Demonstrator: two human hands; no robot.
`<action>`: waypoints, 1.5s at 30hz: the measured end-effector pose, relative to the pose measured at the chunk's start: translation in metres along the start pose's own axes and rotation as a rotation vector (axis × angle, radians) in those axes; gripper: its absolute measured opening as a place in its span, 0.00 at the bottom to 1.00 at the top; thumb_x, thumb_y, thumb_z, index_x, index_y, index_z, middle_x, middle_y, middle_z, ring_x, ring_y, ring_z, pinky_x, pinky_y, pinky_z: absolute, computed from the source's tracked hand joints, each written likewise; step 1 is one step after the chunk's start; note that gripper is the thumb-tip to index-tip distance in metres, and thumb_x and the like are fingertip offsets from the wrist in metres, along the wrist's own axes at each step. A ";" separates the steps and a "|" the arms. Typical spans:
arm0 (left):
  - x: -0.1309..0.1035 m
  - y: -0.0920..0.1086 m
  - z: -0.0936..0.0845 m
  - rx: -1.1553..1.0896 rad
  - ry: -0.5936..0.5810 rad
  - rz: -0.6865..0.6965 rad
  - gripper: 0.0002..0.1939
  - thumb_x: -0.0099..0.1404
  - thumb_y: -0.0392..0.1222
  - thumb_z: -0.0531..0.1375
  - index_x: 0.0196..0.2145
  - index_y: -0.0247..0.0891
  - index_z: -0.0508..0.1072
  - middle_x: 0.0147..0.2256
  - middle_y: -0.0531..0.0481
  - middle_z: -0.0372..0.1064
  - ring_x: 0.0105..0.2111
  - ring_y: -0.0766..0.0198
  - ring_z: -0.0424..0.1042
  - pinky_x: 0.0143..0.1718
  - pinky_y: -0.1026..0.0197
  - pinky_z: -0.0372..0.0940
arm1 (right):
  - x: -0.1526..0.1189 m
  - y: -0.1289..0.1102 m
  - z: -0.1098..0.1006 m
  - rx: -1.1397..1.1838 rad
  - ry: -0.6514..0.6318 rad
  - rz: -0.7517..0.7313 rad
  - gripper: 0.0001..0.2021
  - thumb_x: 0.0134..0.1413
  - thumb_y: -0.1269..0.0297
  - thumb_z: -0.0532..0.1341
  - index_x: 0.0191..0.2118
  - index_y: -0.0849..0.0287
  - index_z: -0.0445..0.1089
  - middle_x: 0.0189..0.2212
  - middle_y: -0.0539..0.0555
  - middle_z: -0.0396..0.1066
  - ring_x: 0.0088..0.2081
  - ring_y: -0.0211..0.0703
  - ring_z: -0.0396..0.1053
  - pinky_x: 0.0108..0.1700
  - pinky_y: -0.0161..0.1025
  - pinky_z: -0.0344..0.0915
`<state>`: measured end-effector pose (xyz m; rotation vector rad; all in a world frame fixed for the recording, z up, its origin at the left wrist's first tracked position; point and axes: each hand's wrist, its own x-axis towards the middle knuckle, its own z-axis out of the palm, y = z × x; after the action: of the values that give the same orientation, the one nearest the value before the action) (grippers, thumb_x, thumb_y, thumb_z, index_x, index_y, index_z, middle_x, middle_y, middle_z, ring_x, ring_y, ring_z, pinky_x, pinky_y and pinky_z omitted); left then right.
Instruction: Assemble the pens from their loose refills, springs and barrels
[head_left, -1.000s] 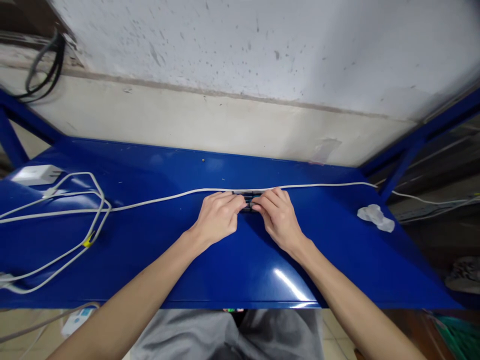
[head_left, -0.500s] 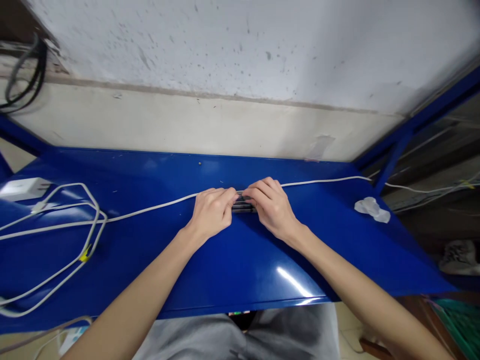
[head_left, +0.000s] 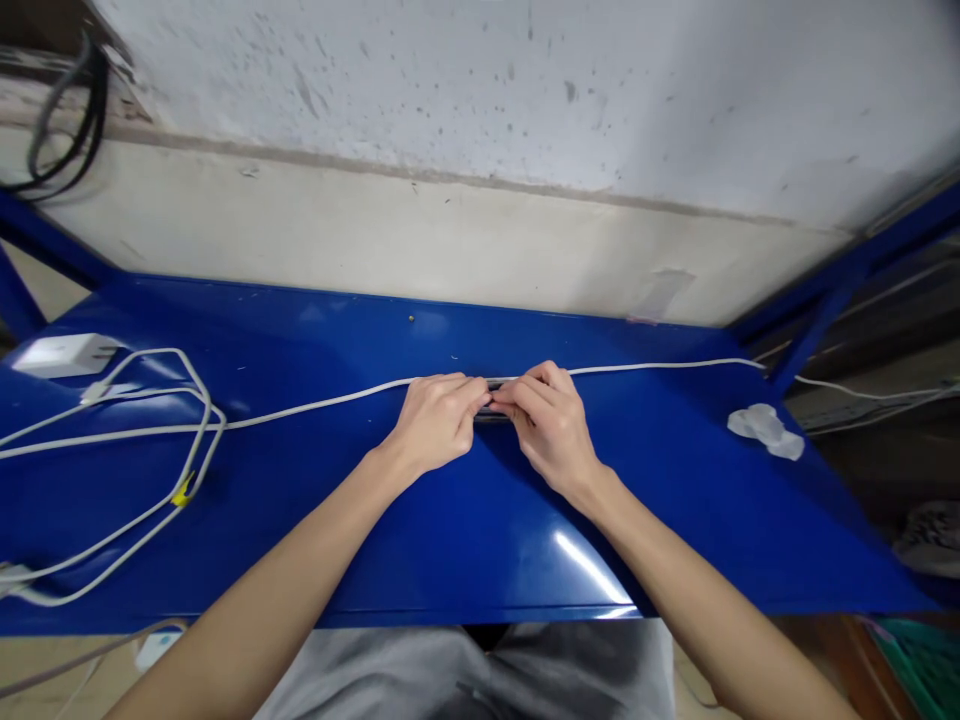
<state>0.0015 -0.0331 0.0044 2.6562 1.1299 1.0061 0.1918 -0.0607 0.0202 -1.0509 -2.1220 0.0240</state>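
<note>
A small dark object (head_left: 493, 414) with a greyish edge lies at the middle of the blue shelf (head_left: 465, 540), mostly covered by my fingers. My left hand (head_left: 441, 420) is closed at its left end, thumb and fingers pinched together. My right hand (head_left: 549, 415) is closed at its right end, its fingertips nearly meeting those of my left hand. What exactly the fingertips pinch is too small to tell. A white cable (head_left: 322, 404) runs across the shelf and passes behind both hands.
Loops of white cable with a yellow tag (head_left: 182, 491) and a white plug adapter (head_left: 66, 355) lie at the left. Crumpled translucent pieces (head_left: 766, 430) rest at the right. Behind the shelf stands a stained wall (head_left: 450, 230), with blue frame posts at both sides.
The fingertips of both hands have come closer together over the dark object, covering more of it. The view has shifted slightly.
</note>
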 end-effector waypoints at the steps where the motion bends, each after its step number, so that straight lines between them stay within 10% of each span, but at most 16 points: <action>1: 0.000 -0.001 0.000 -0.012 -0.007 -0.008 0.14 0.70 0.33 0.50 0.27 0.38 0.67 0.24 0.51 0.67 0.24 0.63 0.65 0.28 0.59 0.56 | 0.001 0.000 0.000 0.013 -0.005 0.000 0.09 0.71 0.67 0.59 0.37 0.58 0.73 0.33 0.53 0.78 0.38 0.46 0.63 0.42 0.44 0.58; 8: -0.003 -0.004 -0.003 -0.019 -0.057 0.017 0.13 0.68 0.32 0.50 0.27 0.38 0.68 0.26 0.50 0.72 0.26 0.61 0.69 0.30 0.59 0.57 | 0.003 0.002 -0.002 -0.023 -0.183 0.005 0.15 0.74 0.65 0.52 0.36 0.60 0.73 0.30 0.56 0.74 0.35 0.47 0.59 0.39 0.44 0.57; 34: -0.006 0.010 -0.005 0.077 -0.021 -0.101 0.20 0.74 0.41 0.47 0.25 0.39 0.67 0.23 0.49 0.67 0.24 0.61 0.66 0.31 0.57 0.56 | -0.003 -0.001 -0.002 -0.036 -0.049 -0.042 0.13 0.72 0.69 0.53 0.40 0.58 0.75 0.38 0.58 0.72 0.40 0.48 0.61 0.42 0.46 0.63; 45: -0.009 0.007 -0.006 0.116 0.043 -0.044 0.19 0.73 0.39 0.49 0.23 0.39 0.66 0.22 0.49 0.66 0.23 0.61 0.65 0.30 0.57 0.57 | 0.000 -0.001 0.000 -0.134 -0.209 -0.103 0.16 0.75 0.63 0.52 0.39 0.60 0.74 0.31 0.56 0.74 0.36 0.46 0.65 0.42 0.43 0.61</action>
<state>-0.0019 -0.0451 0.0066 2.6969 1.2871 1.0243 0.1914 -0.0614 0.0207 -1.0532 -2.3925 -0.0613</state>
